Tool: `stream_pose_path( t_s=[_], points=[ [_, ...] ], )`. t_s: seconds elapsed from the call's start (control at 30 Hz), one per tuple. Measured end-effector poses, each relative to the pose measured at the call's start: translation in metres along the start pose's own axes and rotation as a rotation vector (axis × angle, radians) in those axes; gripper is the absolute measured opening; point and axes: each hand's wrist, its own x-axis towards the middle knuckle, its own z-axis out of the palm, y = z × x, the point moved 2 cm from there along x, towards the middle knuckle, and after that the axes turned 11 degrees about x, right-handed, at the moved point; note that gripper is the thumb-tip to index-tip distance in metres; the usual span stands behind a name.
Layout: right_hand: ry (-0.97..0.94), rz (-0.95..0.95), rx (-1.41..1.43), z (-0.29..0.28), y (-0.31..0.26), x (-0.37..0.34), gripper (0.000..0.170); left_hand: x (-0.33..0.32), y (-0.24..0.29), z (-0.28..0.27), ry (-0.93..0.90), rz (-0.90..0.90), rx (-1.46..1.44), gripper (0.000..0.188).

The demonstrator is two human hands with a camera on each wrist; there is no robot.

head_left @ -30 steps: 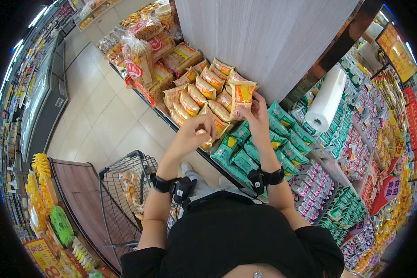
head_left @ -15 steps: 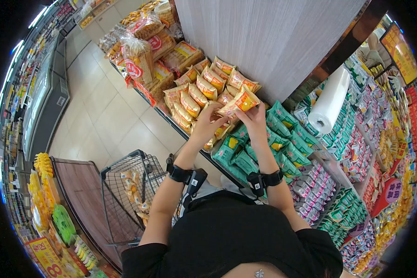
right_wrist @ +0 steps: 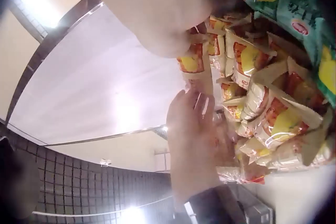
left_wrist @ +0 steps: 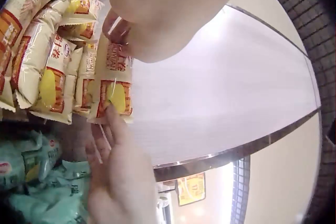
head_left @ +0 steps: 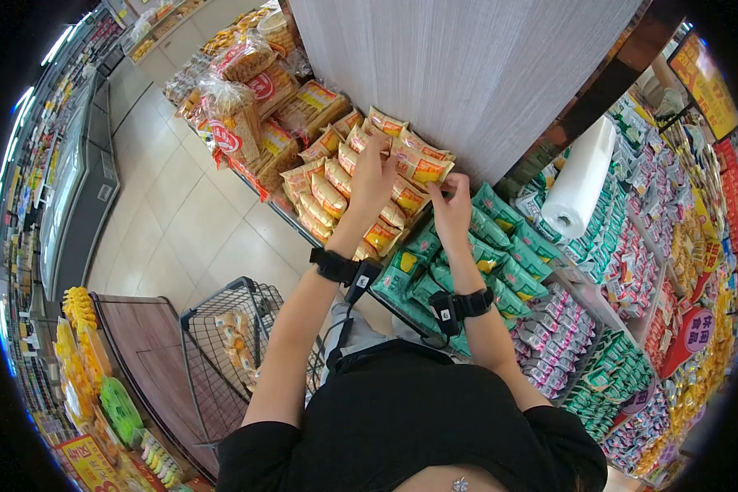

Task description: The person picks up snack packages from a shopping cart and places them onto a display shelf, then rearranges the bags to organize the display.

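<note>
A cream packaged roll with an orange and yellow label lies between my two hands, over the back of a pile of matching packaged rolls. My left hand grips one end, its fingers bent over the wrapper in the left wrist view. At the other end, my right hand pinches the packet's edge, with the thumb on the label side. In the right wrist view the left fingers show at the packet's far end.
Green packets fill the section beside the rolls. Larger bagged pastries stand at the left. A wood-grain pillar rises behind the pile. A plastic bag roll lies at the right, and a wire cart with packets stands at the lower left.
My right hand first held the packaged roll upright, with the left hand apart. The left hand then reached it and moved forward to its left end. The packet now lies lower against the pile.
</note>
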Motion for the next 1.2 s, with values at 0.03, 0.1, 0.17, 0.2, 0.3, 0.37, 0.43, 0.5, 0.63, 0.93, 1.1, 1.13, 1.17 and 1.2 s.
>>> stream_pose_path(
  t_s=[0.03,0.1,0.17,0.2,0.3,0.37,0.43,0.5,0.63,0.93,1.1,1.13,1.17,1.2],
  points=[
    [0.019,-0.025,-0.033,0.001,0.000,0.001,0.033,0.004,-0.004,0.007,0.043,0.076,0.086,0.035],
    [0.025,-0.108,-0.276,0.001,-0.001,0.002,0.033,0.004,-0.009,0.016,0.040,0.145,0.267,0.037],
    [0.006,-0.112,-0.421,0.001,-0.004,0.003,0.035,0.001,-0.011,0.020,-0.050,0.134,0.459,0.040],
    [-0.015,-0.074,-0.444,0.001,-0.007,0.003,0.036,-0.002,-0.013,0.023,-0.022,0.170,0.483,0.040],
    [-0.029,-0.065,-0.507,0.002,-0.005,0.004,0.038,-0.005,-0.017,0.027,-0.007,0.219,0.553,0.039],
    [-0.034,-0.075,-0.540,0.001,-0.003,0.004,0.038,-0.002,-0.012,0.024,-0.087,0.168,0.598,0.037],
    [-0.048,-0.071,-0.562,0.002,-0.002,0.007,0.038,0.000,-0.016,0.026,-0.081,0.204,0.597,0.038],
    [-0.023,-0.145,-0.576,0.003,0.000,0.009,0.035,0.001,-0.019,0.029,-0.075,0.236,0.611,0.038],
    [-0.012,-0.135,-0.620,0.005,0.001,0.011,0.033,0.001,-0.018,0.029,-0.070,0.274,0.685,0.040],
    [-0.016,-0.060,-0.593,0.003,0.004,0.007,0.033,-0.007,-0.019,0.026,0.024,0.285,0.709,0.049],
    [-0.063,-0.046,-0.631,0.005,-0.008,0.001,0.037,-0.009,-0.020,0.023,-0.006,0.261,0.567,0.048],
    [-0.064,-0.051,-0.643,0.007,-0.008,0.000,0.038,-0.009,-0.021,0.023,0.009,0.278,0.547,0.047],
    [-0.065,-0.056,-0.660,0.008,-0.007,0.001,0.038,-0.010,-0.022,0.023,0.024,0.295,0.528,0.046],
    [-0.066,-0.062,-0.678,0.009,-0.005,0.002,0.039,-0.012,-0.020,0.020,-0.001,0.265,0.538,0.046]
  ],
)
